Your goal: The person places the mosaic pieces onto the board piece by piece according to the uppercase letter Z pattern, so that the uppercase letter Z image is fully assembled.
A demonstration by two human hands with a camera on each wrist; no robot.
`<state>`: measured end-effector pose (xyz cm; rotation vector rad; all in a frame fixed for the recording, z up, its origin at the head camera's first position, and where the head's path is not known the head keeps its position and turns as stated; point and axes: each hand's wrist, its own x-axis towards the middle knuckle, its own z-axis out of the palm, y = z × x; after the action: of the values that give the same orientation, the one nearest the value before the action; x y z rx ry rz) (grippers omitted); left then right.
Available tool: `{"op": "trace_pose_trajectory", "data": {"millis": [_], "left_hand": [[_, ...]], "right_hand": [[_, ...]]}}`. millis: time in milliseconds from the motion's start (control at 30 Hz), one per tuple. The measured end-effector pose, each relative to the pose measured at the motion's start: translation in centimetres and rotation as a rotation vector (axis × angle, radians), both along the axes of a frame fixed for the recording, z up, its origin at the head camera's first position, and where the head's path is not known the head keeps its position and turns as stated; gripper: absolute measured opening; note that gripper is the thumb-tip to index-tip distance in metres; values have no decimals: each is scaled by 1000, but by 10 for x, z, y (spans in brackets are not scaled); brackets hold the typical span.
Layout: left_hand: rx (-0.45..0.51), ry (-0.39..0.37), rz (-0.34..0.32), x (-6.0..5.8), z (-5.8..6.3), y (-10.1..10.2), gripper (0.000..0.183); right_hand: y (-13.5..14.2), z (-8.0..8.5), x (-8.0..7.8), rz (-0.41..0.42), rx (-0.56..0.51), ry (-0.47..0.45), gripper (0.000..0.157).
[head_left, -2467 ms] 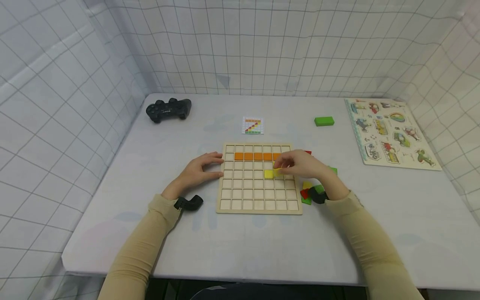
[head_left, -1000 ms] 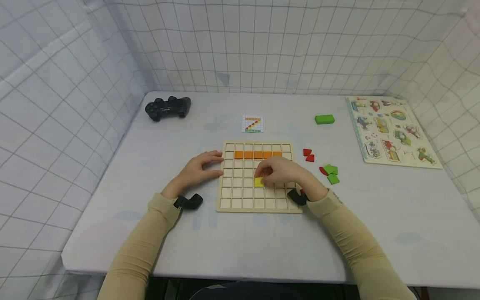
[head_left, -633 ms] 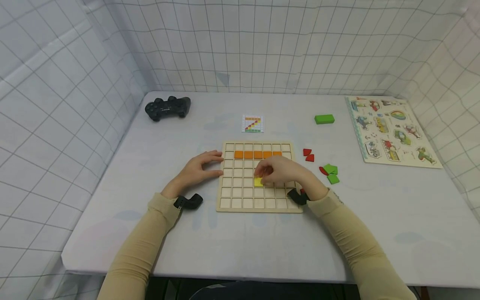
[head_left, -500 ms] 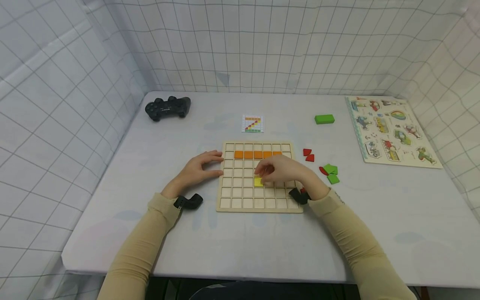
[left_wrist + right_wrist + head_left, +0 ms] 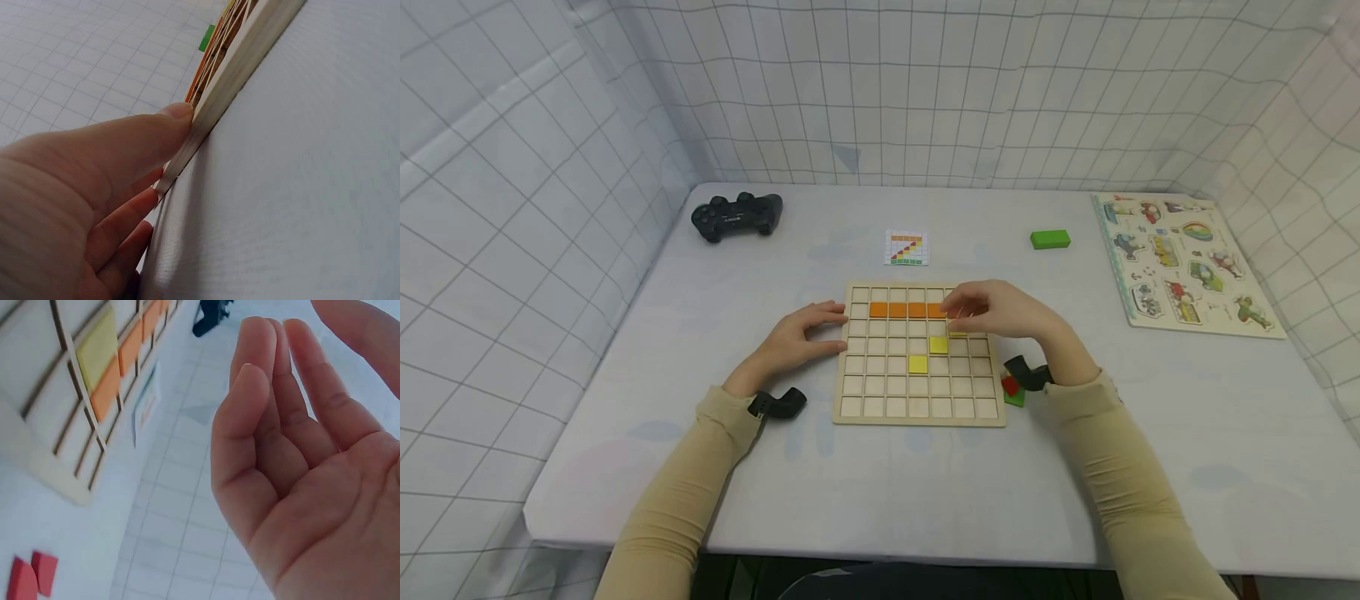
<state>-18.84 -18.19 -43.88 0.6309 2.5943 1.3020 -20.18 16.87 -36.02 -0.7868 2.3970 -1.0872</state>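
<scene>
A wooden grid board (image 5: 917, 421) lies on the table with orange tiles (image 5: 897, 310) along one upper row. Two square yellow tiles (image 5: 938, 345) sit in cells on a diagonal; another yellow tile (image 5: 98, 347) sits just below the row's right end, partly hidden by my hand in the head view. My right hand (image 5: 1003, 310) hovers over the board's upper right, fingers loosely bent; the right wrist view shows nothing between them. At the board's left edge, my left hand (image 5: 801, 337) touches the side with thumb and fingertips, fingers extended.
Red tiles (image 5: 45, 573) lie right of the board, and a red tile (image 5: 1011, 385) and a green tile (image 5: 1015, 398) show under the right wrist. Behind the board are a pattern card (image 5: 907, 247), a black game controller (image 5: 737, 217), a green block (image 5: 1050, 239) and a picture puzzle (image 5: 1183, 265).
My right hand has let go of the yellow tile near the board's middle and moved up and right; that tile now lies uncovered in its cell. The left hand has stayed in place.
</scene>
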Motion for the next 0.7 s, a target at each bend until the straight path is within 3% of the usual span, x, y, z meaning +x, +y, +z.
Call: {"op": "trace_pose_trajectory", "data": {"millis": [300, 500, 700], "left_hand": [[11, 11, -14, 0, 1, 0, 49], [4, 16, -12, 1, 1, 0, 49], [2, 10, -4, 0, -1, -1, 48]], "right_hand": [[38, 12, -1, -103, 27, 28, 33], [65, 9, 2, -151, 19, 52, 32], [82, 3, 10, -170, -45, 2, 30]]}}
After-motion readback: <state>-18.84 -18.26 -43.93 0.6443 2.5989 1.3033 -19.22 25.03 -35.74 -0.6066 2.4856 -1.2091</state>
